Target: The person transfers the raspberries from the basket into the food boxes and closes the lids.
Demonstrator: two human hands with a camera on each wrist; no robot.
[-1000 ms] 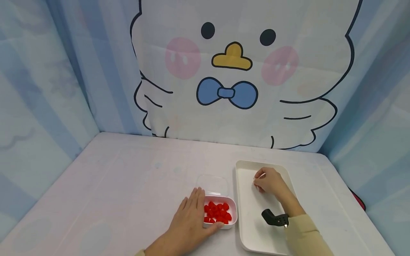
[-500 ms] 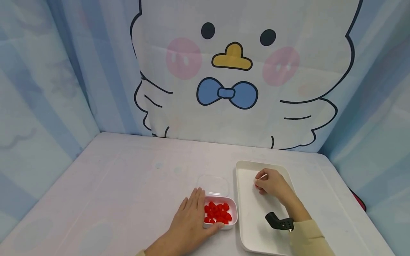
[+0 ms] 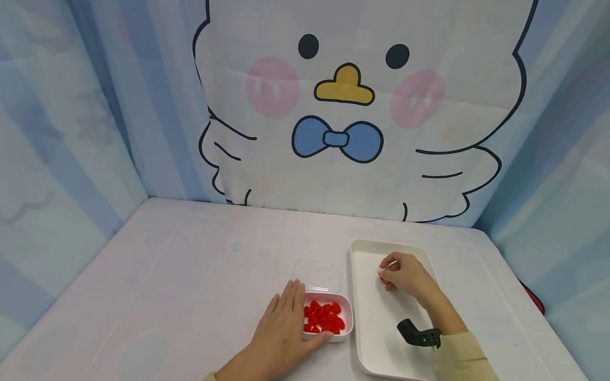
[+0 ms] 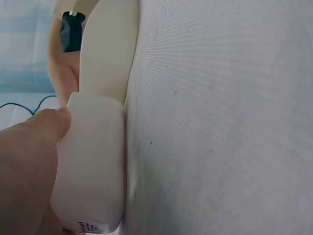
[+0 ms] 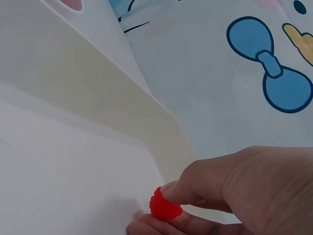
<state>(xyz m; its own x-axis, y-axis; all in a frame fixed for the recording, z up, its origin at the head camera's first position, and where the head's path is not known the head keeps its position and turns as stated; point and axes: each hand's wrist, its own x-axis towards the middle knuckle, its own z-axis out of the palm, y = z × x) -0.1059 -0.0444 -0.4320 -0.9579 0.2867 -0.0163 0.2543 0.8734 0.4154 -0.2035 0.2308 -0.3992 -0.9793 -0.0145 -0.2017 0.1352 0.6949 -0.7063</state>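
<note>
My right hand point(image 3: 404, 275) is over the far part of a white tray point(image 3: 381, 338). Its thumb and fingers pinch a small bumpy red raspberry point(image 5: 164, 204), seen closely in the right wrist view; whether it is real cannot be told. Left of the tray stands a small pink-and-white box point(image 3: 349, 312) with several red raspberries point(image 3: 324, 317) in it. My left hand point(image 3: 282, 323) lies along the box's left side, fingers straight. Its thumb point(image 4: 62, 116) touches the near rim, as the left wrist view shows. That hand covers the box's left edge.
A clear plastic lid point(image 3: 316, 276) lies behind the box. The tray has raised walls and stands close to the box's right side. A printed curtain point(image 3: 333, 185) bounds the back of the table point(image 3: 190, 275), with more curtains at both sides.
My right wrist has shifted slightly right and toward me while the fingertips stay nearly in place. The red raspberry shows more between them. The left hand and the box look unmoved.
</note>
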